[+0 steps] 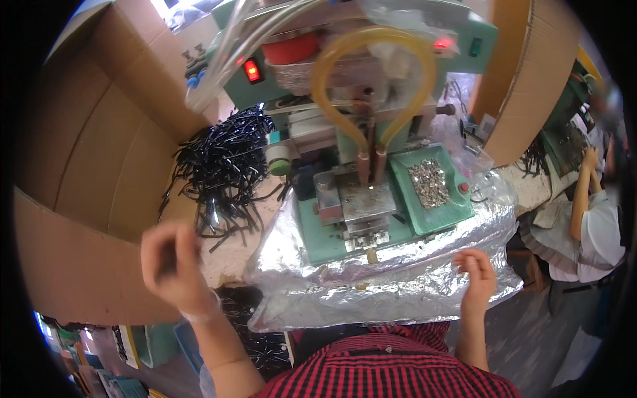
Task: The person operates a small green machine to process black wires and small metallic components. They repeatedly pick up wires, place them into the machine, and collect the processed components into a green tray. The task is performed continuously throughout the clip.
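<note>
My left hand (171, 265) is raised at the left, in front of the cardboard and near a heap of short black tubes (229, 156). It is curled and smeared by motion; a dark patch shows inside it, and I cannot make out whether it holds anything. My right hand (476, 278) hovers over the foil sheet (398, 295), its fingers bent together; anything between them is too small to tell. Between the hands stands a green bench machine with a metal work block (367, 199). On its right sits a green tray (424, 220) of small metal pieces (429, 182).
Tall cardboard walls (93, 152) rise at the left, and another cardboard panel (531, 73) at the right. A yellow hose (318, 73) loops above the work block. A red switch (251, 69) glows. At the far right, another person's arm (582, 192) reaches toward a machine.
</note>
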Tool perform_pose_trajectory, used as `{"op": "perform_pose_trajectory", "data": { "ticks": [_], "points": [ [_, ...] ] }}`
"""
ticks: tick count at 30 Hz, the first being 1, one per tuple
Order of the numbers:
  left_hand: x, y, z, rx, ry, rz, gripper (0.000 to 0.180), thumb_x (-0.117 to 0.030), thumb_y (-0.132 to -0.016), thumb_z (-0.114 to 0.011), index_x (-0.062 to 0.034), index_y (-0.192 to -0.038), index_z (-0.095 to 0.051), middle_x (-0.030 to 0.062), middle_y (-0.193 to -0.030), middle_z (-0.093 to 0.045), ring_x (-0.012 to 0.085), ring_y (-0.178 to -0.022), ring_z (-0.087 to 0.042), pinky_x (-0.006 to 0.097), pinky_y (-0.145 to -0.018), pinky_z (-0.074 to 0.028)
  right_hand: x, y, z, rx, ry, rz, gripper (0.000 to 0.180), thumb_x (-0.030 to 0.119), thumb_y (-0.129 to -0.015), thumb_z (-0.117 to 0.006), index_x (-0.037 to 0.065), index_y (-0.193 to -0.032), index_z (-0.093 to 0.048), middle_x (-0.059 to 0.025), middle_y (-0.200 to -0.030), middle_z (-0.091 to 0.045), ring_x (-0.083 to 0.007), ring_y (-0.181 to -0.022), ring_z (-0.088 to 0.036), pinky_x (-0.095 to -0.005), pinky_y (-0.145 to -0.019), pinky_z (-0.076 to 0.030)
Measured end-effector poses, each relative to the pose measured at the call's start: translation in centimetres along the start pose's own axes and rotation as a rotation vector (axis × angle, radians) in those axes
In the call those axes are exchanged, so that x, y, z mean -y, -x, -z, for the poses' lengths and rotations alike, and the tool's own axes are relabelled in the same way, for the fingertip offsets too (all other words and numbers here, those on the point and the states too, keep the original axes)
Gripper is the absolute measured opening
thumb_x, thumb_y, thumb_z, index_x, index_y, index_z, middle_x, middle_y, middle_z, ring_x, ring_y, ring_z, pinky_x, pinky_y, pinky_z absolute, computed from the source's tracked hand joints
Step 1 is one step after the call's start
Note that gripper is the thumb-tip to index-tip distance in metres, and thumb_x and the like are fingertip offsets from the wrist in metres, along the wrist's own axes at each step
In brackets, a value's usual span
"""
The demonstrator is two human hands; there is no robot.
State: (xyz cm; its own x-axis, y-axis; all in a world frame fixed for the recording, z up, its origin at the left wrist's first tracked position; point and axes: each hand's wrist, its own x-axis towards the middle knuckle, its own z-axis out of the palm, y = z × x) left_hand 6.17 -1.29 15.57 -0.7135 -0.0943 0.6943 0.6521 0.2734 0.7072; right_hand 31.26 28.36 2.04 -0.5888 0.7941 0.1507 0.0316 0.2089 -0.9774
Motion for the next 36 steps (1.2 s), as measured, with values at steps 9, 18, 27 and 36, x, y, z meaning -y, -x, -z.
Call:
{"op": "perform_pose_trajectory", "data": {
  "ticks": [9,18,27,36],
  "points": [
    [-4.1,11.6,-6.3,0.85,0.291,-0.817,0.025,-0.011,-0.07,-0.067,-0.0097,-0.095,-0.066,-0.0009,-0.083,-0.063,0.0092,-0.061,-0.057,0.021,-0.048,-0.042,7.9,-1.1,-8.2,0.717,-0.595,-0.424,0.039,0.027,-0.099,-0.041,-0.005,-0.114,-0.058,-0.0126,-0.088,-0.068,-0.0153,-0.072,-0.063,-0.0239,-0.063,-0.047],
    [-2.2,4.1,-5.9,0.241,0.273,0.162,0.045,0.008,-0.076,-0.066,-0.0026,-0.118,-0.053,0.0001,-0.083,-0.052,0.0056,-0.069,-0.049,0.016,-0.061,-0.039,6.3,-0.5,-4.9,0.437,-0.745,-0.425,0.036,0.019,-0.098,-0.04,-0.009,-0.115,-0.054,-0.0209,-0.087,-0.067,-0.0244,-0.07,-0.068,-0.0257,-0.05,-0.052],
    [-0.6,-0.9,-8.8,0.216,0.36,0.157,0.06,0.001,-0.069,-0.076,-0.0064,-0.12,-0.046,0.0022,-0.094,-0.048,0.0083,-0.08,-0.043,0.02,-0.075,-0.038,12.0,-3.6,-8.5,0.845,-0.481,-0.327,0.029,0.017,-0.1,-0.038,-0.002,-0.117,-0.051,-0.011,-0.078,-0.068,-0.0097,-0.049,-0.059,-0.0172,-0.039,-0.04],
    [-0.1,-0.8,-9.5,0.223,0.436,0.199,0.057,0.0,-0.069,-0.078,-0.0053,-0.117,-0.047,0.0015,-0.09,-0.048,0.0064,-0.074,-0.043,0.016,-0.064,-0.038,11.2,-5.2,-11.6,0.779,-0.54,-0.384,0.03,0.022,-0.1,-0.038,-0.003,-0.101,-0.056,-0.0049,-0.056,-0.056,-0.0085,-0.037,-0.047,-0.0195,-0.036,-0.033]
  ]
}}
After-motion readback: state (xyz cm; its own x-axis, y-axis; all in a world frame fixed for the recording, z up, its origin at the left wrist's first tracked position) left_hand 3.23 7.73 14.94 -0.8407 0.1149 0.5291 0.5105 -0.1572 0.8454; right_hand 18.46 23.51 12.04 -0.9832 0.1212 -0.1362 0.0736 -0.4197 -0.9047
